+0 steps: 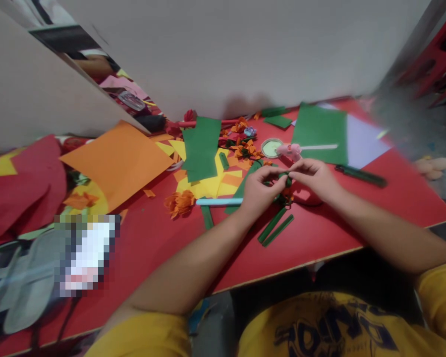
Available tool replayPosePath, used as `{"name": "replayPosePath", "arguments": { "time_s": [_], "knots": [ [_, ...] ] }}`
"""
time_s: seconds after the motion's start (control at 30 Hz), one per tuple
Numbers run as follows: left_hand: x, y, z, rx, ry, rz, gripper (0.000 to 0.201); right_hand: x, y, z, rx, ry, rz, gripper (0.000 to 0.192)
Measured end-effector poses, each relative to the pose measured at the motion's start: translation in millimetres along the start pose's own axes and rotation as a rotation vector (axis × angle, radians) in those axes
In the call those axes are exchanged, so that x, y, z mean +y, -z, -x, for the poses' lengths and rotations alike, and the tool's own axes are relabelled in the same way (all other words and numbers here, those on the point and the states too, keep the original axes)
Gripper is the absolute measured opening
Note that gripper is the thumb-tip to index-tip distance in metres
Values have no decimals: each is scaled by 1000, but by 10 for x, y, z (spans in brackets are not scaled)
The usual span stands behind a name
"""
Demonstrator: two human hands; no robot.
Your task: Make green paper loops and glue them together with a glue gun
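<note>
My left hand (263,190) and my right hand (315,179) meet above the red table, fingertips closed on a small strip of green paper (288,181). Most of the strip is hidden by the fingers. Two dark green paper strips (273,230) lie on the table just below my hands. Beyond the left forearm a light blue stick (219,202) reaches toward an orange paper flower (180,204). Behind the hands sits a round tin (271,148) with pale contents, beside a pink paper flower (288,150) on a white stick.
The red table (319,238) stands against a grey wall. Green sheets (204,148), a lilac sheet (364,141), an orange sheet (121,163), yellow scraps and several paper flowers (245,147) cover its back. A dark green long object (362,175) lies right. A pixelated patch (89,255) is at left.
</note>
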State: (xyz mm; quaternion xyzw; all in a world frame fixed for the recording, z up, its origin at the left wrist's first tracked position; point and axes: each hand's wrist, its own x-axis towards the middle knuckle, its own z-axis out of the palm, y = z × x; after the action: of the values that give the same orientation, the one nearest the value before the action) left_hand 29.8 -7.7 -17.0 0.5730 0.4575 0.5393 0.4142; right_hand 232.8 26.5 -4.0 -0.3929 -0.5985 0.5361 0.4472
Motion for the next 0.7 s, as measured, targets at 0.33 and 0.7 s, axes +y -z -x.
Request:
{"name": "replayPosePath", "arguments": {
  "time_s": [0.33, 0.7],
  "knots": [
    [42, -11, 12, -18, 31, -52, 22, -8, -32, -2, -22, -79, -102, 29],
    [-34, 6, -55, -32, 170, -27, 26, -21, 431, -201, 236, 71, 575, 53]
  ]
}}
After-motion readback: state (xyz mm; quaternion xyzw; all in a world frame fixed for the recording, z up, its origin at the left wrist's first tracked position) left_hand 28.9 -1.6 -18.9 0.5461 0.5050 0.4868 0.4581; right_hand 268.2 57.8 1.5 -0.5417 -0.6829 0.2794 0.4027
